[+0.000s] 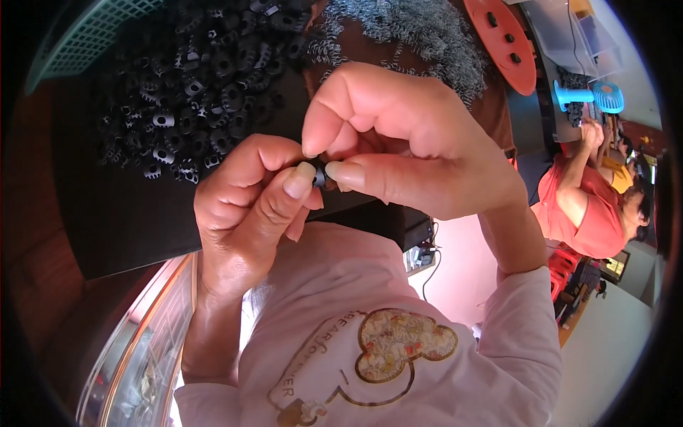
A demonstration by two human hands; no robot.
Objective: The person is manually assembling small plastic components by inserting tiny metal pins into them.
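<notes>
My left hand (249, 203) pinches a small black plastic piece (319, 175) between thumb and fingers, in front of my chest. It looks like a small hair claw clip, mostly covered by my fingertips. From the right, my right hand (420, 146) closes on the same piece with its thumb and bent fingers. Beyond my left hand spreads a heap of black toothed clip pieces (213, 85) on the dark tabletop (92, 228). A pile of small silvery wire springs (420, 32) lies on a brown cloth (363, 50) beyond my right hand.
A green plastic basket (96, 32) stands at the far left. To the far right are a red oval plate (501, 43) with a few black pieces, a clear plastic bin (576, 35) and a blue fan (605, 96). A co-worker in a red shirt (583, 206) sits on the right.
</notes>
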